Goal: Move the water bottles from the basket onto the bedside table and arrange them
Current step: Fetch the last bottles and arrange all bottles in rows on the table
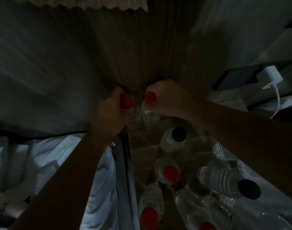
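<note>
The scene is dark. My left hand (111, 110) grips the neck of a clear water bottle with a red cap (126, 101). Close beside it, my right hand (168, 98) grips a second clear bottle by its red cap (150, 97). Both bottles stand at the far end of the wooden bedside table (140, 146), almost touching. Nearer to me on the table stand several more clear bottles: one with a dark cap (178, 133), one with a red cap (171, 174), another red-capped one (149, 216) and a dark-capped one (249, 189) that leans. No basket is in view.
A bed with white bedding (47, 156) lies left of the table. A wood-panelled wall (142, 47) rises behind it. At the right, a white charger (269, 77) with its cable hangs by a dark box (238, 75).
</note>
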`<state>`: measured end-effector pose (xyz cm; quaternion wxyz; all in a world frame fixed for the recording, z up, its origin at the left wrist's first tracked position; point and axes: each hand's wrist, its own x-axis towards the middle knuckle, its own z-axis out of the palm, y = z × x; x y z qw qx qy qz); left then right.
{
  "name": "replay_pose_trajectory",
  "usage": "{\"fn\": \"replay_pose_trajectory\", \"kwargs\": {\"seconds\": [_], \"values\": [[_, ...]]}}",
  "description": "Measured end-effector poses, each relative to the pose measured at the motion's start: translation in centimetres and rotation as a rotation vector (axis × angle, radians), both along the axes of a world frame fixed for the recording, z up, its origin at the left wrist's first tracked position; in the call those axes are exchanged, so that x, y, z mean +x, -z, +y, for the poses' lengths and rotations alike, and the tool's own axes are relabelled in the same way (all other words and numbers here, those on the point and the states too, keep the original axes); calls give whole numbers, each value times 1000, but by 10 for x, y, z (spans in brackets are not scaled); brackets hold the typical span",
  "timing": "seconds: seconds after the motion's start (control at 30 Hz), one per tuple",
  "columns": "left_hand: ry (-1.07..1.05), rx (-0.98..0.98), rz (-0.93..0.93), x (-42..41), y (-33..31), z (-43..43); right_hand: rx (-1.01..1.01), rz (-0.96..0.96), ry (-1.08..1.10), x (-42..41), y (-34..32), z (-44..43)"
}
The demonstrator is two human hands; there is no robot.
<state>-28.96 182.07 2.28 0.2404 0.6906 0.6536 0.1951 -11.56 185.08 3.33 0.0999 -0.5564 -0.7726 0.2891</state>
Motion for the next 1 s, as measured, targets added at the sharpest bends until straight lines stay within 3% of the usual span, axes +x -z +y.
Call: {"fn": "replay_pose_trajectory", "kwargs": {"seconds": [0.4, 0.83, 1.0], "values": [[-108, 55, 2, -4, 8, -10, 86, 83, 31, -7, 9, -6], [-314, 6, -127, 15, -11, -47, -80, 151, -47, 34, -15, -27], [-183, 27, 14, 29, -26, -65, -114, 118, -44, 73, -40, -49]]}}
